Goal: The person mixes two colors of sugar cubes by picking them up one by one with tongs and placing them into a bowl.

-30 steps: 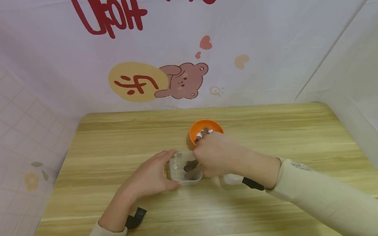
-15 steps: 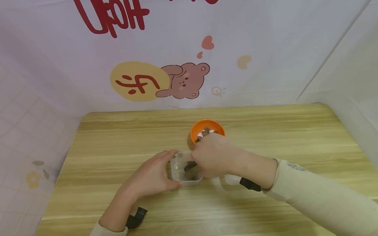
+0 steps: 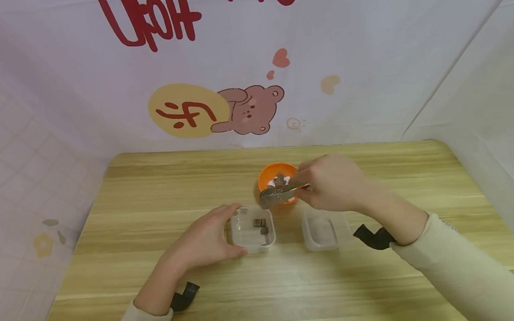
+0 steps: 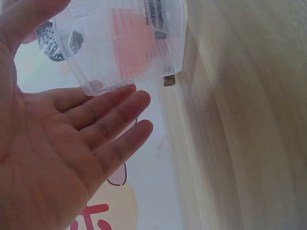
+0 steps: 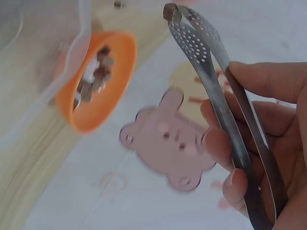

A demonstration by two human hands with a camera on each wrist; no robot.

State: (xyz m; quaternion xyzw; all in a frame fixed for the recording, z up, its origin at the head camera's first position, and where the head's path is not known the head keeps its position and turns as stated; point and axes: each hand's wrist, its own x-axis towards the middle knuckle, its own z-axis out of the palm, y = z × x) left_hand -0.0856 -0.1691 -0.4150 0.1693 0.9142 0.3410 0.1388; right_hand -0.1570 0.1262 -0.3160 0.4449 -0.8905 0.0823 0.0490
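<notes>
My left hand (image 3: 204,240) holds a small clear plastic container (image 3: 241,237) between thumb and fingers. Several small brown cubes (image 3: 263,230) lie inside it. My right hand (image 3: 335,181) grips metal tongs (image 3: 279,195), which hang between the container and an orange bowl (image 3: 265,172). In the right wrist view, a brown cube (image 5: 171,12) is at the perforated tips of the tongs. The bowl holds a mix of brown and white pieces (image 5: 100,72). Another brown cube (image 4: 169,80) shows just past the container's edge in the left wrist view.
A second clear plastic container (image 3: 322,234) stands to the right, under the right forearm. Dark straps (image 3: 373,238) show at both wrists. A printed sheet with a bear (image 3: 252,112) hangs behind the wooden table (image 3: 270,293).
My right hand has moved up and to the right, drawing the tongs out of the left container. The second container has come into fuller view. My left hand stays put.
</notes>
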